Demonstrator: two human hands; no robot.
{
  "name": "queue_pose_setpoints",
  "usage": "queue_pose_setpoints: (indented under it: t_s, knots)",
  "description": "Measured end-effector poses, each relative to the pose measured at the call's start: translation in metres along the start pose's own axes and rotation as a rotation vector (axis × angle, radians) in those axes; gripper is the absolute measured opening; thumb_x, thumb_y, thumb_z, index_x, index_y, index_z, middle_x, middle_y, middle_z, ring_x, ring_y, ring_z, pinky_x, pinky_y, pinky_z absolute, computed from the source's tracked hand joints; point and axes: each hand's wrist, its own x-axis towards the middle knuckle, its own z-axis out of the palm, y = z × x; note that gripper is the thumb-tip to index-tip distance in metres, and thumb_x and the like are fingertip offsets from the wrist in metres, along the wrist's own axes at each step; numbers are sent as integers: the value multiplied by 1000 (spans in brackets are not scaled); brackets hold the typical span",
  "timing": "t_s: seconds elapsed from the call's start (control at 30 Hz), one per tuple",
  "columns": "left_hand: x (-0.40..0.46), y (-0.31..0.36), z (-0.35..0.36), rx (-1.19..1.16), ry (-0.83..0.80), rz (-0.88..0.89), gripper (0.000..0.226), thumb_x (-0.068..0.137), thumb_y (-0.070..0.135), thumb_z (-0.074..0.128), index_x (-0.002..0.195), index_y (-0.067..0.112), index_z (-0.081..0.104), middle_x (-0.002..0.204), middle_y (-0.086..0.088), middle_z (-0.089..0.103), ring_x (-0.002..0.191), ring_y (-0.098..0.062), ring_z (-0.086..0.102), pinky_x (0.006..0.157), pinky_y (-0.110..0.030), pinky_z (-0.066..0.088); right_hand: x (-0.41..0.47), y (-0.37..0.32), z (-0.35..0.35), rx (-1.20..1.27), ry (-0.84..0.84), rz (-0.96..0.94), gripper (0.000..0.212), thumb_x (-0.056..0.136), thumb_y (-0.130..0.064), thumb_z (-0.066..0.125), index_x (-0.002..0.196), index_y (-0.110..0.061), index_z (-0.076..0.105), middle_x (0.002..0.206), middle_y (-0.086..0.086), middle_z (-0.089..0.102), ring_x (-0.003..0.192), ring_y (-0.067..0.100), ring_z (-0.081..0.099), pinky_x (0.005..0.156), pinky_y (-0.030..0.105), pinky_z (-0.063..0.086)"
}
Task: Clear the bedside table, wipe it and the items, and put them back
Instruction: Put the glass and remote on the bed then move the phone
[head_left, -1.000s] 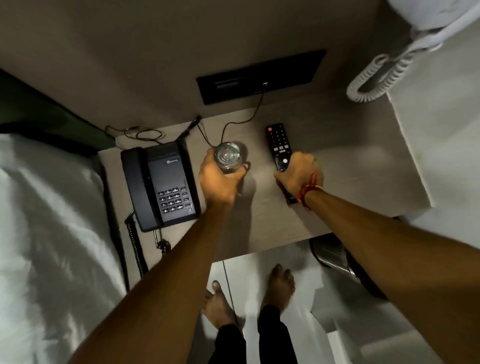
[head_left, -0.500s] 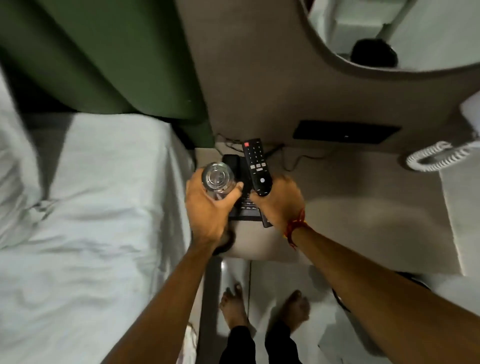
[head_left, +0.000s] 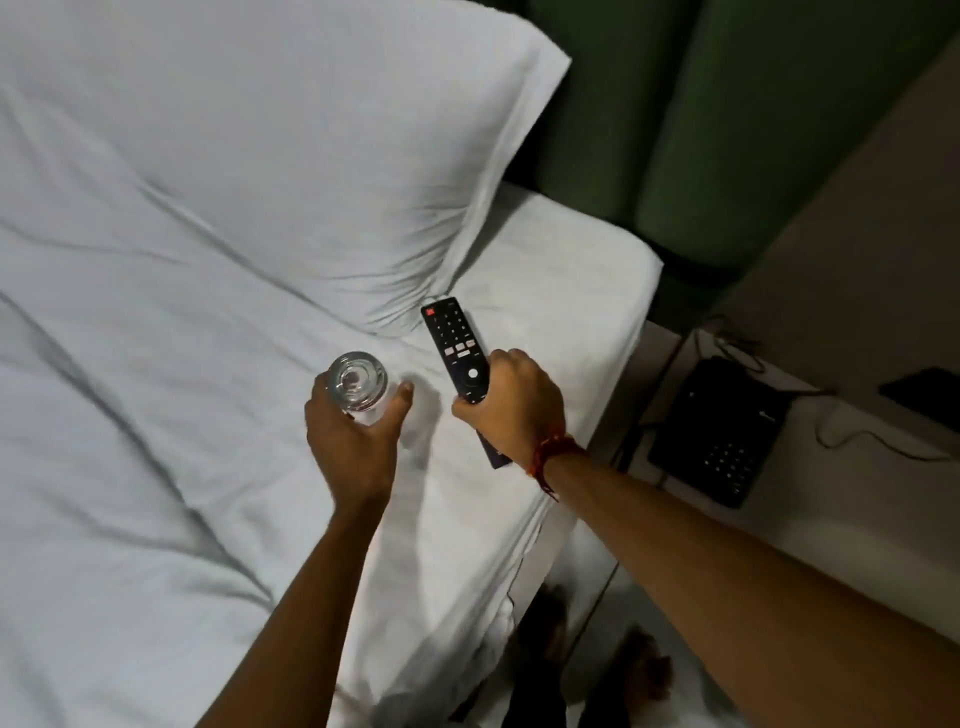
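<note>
We hold glass (head_left: 358, 387) wrapped in left hand (head_left: 353, 441), remote (head_left: 457, 349) clamped in right hand (head_left: 511, 402), over bed (head_left: 156, 415) so table (head_left: 841, 415) gets cleared

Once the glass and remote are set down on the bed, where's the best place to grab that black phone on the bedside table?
Grip the telephone across its body, one of the hands on each long side, coming from above. It lies flat, keypad up, and cords run off its far end, so lift gently. For now the left hand holds the glass, the right hand the remote.
</note>
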Motion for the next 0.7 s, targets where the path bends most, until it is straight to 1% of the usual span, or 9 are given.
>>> queue_pose_setpoints:
  t_s: [0.03,0.1,0.2,0.27,0.33,0.4,0.47,0.6,0.7]
  knots:
    - [0,-11,-8,15,12,-23,56,72,54,84,111,23,59,106,6,67,102,-22,63,91,-34,50,-2,-7,9,-14,-19,-13,42,75,-44,73,101,-13,65,104,9,66,97,34,66,76,38,53]
    - [-4,-28,-24,35,12,-71,54,72,52,85,112,28,58,104,11,65,101,-18,63,87,-26,46,-7,-17,29,-42,-54,-34,42,75,-44,73,101,-12,65,103,9,67,97,34,66,75,37,53]
    - [-12,-41,-32,3,-63,-125,56,68,44,90,111,39,55,96,26,66,91,10,63,77,-5,43,-12,-19,49,-77,-99,-16,42,79,-41,72,108,-11,65,109,11,67,102,34,66,79,39,55]
    - [-16,-49,-35,-36,-84,-156,60,66,39,92,112,42,52,96,38,65,89,22,60,73,1,42,-15,-15,57,-113,-109,-13,44,83,-41,72,111,-9,63,113,13,65,106,36,66,81,41,55]
    - [-18,-51,-37,-60,-88,-168,69,65,38,93,119,36,51,104,37,64,93,17,62,77,-4,46,-17,-10,62,-144,-108,-37,50,84,-47,73,113,-8,63,115,13,63,107,35,64,81,41,54]
    - [-16,-44,-38,-83,-79,-167,82,62,43,94,129,31,48,118,20,64,106,3,63,92,-17,51,-16,-6,60,-171,-88,-75,55,85,-56,69,110,-8,63,114,12,62,109,34,60,80,41,53]
    - [-11,-31,-39,-54,-14,-122,87,66,50,91,136,27,46,134,7,57,124,-10,56,107,-33,48,-13,-1,54,-195,-36,-140,53,90,-57,61,108,-7,63,112,12,61,109,34,56,80,43,51]
    - [2,11,-22,84,108,168,73,86,54,74,144,19,47,150,-1,48,142,-18,42,114,-51,40,0,22,32,-187,114,-253,45,96,-38,57,126,-6,60,118,14,60,109,36,54,90,50,49]
    - [-3,48,21,59,-15,340,61,99,43,62,149,13,44,157,-8,43,149,-23,37,121,-52,32,6,52,14,-165,184,-222,54,97,-34,58,143,-8,50,136,16,55,120,35,52,99,48,48]
